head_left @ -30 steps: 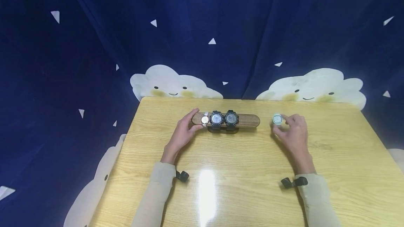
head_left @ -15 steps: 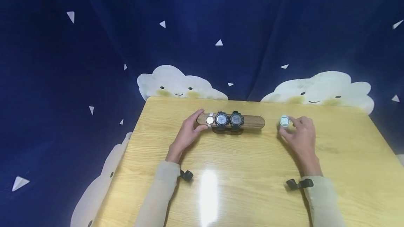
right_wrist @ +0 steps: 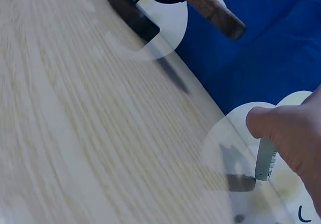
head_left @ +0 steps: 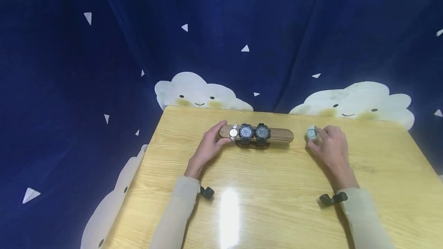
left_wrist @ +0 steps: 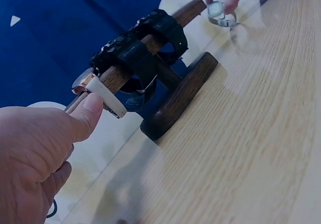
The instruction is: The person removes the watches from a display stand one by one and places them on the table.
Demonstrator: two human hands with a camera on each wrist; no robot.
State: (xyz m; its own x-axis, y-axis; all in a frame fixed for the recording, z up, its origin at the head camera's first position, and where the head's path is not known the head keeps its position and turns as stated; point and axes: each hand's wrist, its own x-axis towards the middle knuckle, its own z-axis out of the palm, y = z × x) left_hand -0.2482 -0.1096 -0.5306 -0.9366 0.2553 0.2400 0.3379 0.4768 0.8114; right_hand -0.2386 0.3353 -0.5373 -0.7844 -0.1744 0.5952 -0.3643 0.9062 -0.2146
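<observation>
A dark wooden watch stand (head_left: pixel 283 135) stands near the far edge of the table. On its bar sit a small watch with a white strap (head_left: pixel 233 133) at the left and two chunky black watches (head_left: pixel 246 131) beside it. My left hand (head_left: pixel 207 147) grips the bar's left end, its thumb against the white strap in the left wrist view. To the right of the stand, my right hand (head_left: pixel 333 147) pinches a pale mint watch (head_left: pixel 311 133) with a squarish face. In the right wrist view only the thumb and part of that watch's strap (right_wrist: pixel 264 159) show.
The light wood table (head_left: pixel 270 187) has a bright glare patch in front. Behind it hangs a dark blue curtain (head_left: pixel 214 18) with white triangles and smiling clouds. A small black device (head_left: pixel 207 192) is strapped at each wrist.
The head view has shifted, so the scene sits farther right. My left hand keeps its grip on the stand. In my right fingers the mint watch has tilted slightly, with little travel.
</observation>
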